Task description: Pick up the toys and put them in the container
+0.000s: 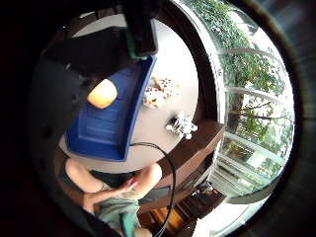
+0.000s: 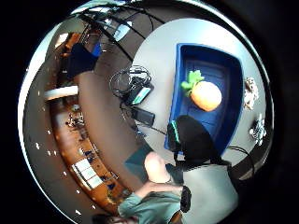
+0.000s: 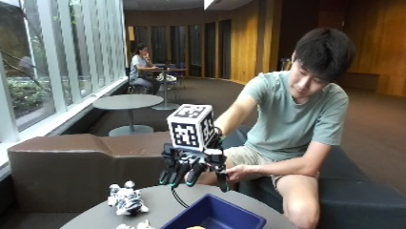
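hand: gloved right hand (image 3: pixel 190 171) hangs above the blue container (image 3: pixel 218 217), fingers (image 3: pixel 179 174) pointing down and loosely spread — holding nothing.
container: on the round table (image 3: pixel 158 202), near the edge by the person; an orange plush with green leaves (image 2: pixel 204 93) already lies inside it.
toys left: striped zebra-like plush (image 3: pixel 126 200) on the table towards the edge by the brown bench (image 3: pixel 70 164); spotted plush (image 1: pixel 160 91) just beside the container's long wall.
risk 1: reaching for the spotted one, the hand could clip the container wall and shove the container — the gap between them looks tight.
risk 2: the striped one sits near the table edge; a sideways nudge instead of a clean grip may roll it off.
risk 3: the glove's cable (image 1: pixel 165 168) trails over the table edge and could snag or drag a toy.
hidden: spotted plush is cut off at the outside view's lower border; the container floor barely shows there.
unclear: what animal either plush is; whether more toys lie behind the hand.
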### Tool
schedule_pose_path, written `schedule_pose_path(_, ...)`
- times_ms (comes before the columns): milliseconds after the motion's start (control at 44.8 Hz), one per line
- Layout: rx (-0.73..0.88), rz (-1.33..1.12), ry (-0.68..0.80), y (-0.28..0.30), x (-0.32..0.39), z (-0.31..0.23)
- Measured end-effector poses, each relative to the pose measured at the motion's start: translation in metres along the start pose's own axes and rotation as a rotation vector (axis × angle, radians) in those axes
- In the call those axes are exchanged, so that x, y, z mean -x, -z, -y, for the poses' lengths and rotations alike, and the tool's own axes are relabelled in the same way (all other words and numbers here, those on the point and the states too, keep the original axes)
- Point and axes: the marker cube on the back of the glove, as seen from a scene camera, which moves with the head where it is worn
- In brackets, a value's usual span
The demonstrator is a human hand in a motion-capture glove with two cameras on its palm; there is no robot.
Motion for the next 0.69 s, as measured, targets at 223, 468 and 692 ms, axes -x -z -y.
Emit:
schedule_pose_path(223, -0.088, -0.045, -0.033, 0.054, -0.037, -0.028)
schedule_pose_path(468, -0.082, -0.079, -0.159, 0.077, -0.142, -0.067)
schedule_pose_path(692, -0.039, 0.031, -0.193, -0.009, -0.29, -0.1)
